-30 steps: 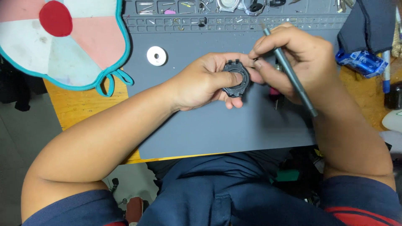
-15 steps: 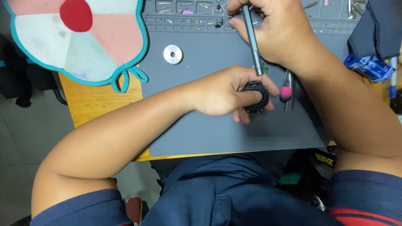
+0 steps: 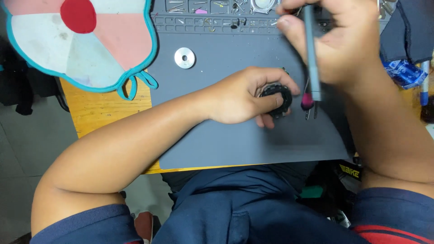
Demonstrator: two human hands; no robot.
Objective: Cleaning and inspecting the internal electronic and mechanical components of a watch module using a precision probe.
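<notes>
- Left hand sits on the grey work mat, thumb and fingers wrapped around a small black round part, pinning it down near the middle of the mat.
- Right hand hovers up at about 1 o'clock from that part, fingers closed around a slim grey screwdriver held almost vertical, tip pointing down. Its tip ends just right of the part; can't tell if it touches anything.
- At 3 o'clock of the part, right under the screwdriver, a little tool with a pink grip lies on the mat.
- Up at 10 o'clock there's a silver washer-looking ring, well apart from the hands.
- Top edge of the mat has a row of small compartments with tiny bits in them.
- Far at 10 o'clock, a pastel fabric pad with teal trim overlaps the wooden table.
- At 2 o'clock, a crinkly blue wrapper.
</notes>
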